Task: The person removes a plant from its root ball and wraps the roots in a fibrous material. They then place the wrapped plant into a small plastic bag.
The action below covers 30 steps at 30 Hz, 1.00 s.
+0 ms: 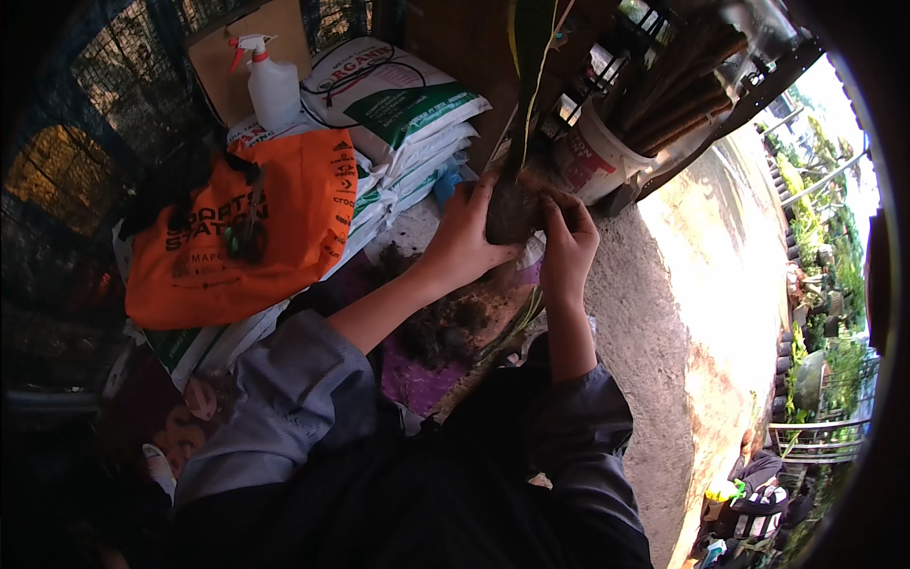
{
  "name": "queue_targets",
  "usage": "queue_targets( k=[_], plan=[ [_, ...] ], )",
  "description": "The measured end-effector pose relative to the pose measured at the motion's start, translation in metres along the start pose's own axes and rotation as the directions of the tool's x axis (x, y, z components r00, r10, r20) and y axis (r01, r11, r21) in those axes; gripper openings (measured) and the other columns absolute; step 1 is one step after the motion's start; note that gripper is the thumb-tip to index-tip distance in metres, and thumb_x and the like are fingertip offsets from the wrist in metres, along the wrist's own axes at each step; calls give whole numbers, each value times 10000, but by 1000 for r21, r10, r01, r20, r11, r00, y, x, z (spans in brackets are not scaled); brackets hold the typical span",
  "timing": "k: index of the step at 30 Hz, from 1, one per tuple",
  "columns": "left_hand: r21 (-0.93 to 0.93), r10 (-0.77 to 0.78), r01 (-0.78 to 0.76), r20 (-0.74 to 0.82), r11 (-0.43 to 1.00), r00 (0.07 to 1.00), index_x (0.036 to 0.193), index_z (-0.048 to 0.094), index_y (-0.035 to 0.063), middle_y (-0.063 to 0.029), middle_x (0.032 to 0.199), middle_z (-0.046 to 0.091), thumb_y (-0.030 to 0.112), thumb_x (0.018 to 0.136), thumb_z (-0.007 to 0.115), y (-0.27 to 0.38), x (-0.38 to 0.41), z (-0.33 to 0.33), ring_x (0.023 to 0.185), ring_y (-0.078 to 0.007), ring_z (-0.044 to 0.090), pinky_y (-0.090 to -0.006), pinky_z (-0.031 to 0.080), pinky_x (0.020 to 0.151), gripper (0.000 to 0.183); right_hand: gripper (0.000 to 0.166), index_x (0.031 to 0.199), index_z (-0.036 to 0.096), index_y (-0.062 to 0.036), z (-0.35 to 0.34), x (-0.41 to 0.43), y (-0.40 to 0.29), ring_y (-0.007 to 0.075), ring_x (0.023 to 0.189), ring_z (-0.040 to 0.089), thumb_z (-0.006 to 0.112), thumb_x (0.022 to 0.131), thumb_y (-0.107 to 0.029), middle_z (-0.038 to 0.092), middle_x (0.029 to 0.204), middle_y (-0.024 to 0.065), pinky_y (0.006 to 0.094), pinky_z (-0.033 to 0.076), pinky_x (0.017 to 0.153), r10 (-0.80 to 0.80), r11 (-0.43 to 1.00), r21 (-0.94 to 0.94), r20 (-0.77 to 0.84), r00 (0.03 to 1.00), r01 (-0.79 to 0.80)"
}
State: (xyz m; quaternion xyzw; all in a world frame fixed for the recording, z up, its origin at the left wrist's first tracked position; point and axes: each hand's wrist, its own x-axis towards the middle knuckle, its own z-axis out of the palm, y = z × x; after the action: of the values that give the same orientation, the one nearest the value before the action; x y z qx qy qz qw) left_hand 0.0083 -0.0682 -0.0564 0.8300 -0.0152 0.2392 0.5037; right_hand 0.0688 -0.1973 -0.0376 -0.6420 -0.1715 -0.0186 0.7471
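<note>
Upright in front of me is a snake plant leaf with yellow edges. Its base goes into a dark, rounded bundle, either a root ball or a small dark plant bag; I cannot tell which. My left hand grips this bundle from the left, thumb underneath. At its upper right side, the bent fingers and thumb of my right hand pinch the edge. Below my hands, loose dark soil lies spread over a purple printed sheet. Long, thin green-and-yellow leaves rest beside the soil.
Stacked white-and-green sacks stand at left, carrying an orange cloth bag and a white spray bottle. A white bucket holding long brown poles is close behind my right hand. Concrete ground runs along the right.
</note>
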Motion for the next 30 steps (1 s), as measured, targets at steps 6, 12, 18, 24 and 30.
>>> queue_targets(
  k=[6,12,18,24,30],
  plan=[
    [25,-52,52,21,998,998,1364,191,102,-295,1177,341,181,619,740,-6,2,5,1092,-457,383,-458,360,924,929,154,959,593,44,6,-5,1,107,841,571,563,824,-24,627,888,52,230,448,763,-116,969,-222,-9,993,111],
    [-50,-105,107,34,993,994,1375,183,108,-298,1177,338,207,634,726,-8,5,7,1089,-468,383,-459,358,928,924,197,955,597,23,6,-10,-3,133,859,587,591,758,6,625,909,74,251,449,784,-195,968,-148,48,980,200],
    [14,-38,37,69,999,997,1374,208,111,-282,1164,358,198,644,723,-3,-1,7,1085,-444,403,-430,364,933,897,355,1020,566,-25,-9,-4,3,206,886,558,634,673,4,572,963,95,287,439,781,-383,777,-448,220,897,442],
    [-136,18,-2,118,991,993,1364,238,70,-235,1212,381,157,650,740,3,0,-1,1125,-352,428,-374,354,964,877,482,1145,473,-32,-12,-3,5,208,1021,495,654,701,-72,506,1102,103,308,396,859,-320,868,-348,153,935,354],
    [-419,-61,138,191,897,980,1342,241,-11,-158,1310,355,99,709,701,24,0,-19,1199,-223,383,-313,330,991,790,407,1214,405,-9,-23,-2,-2,201,1038,487,442,895,-259,502,1143,123,331,357,916,-376,926,-16,53,925,378]
  ],
)
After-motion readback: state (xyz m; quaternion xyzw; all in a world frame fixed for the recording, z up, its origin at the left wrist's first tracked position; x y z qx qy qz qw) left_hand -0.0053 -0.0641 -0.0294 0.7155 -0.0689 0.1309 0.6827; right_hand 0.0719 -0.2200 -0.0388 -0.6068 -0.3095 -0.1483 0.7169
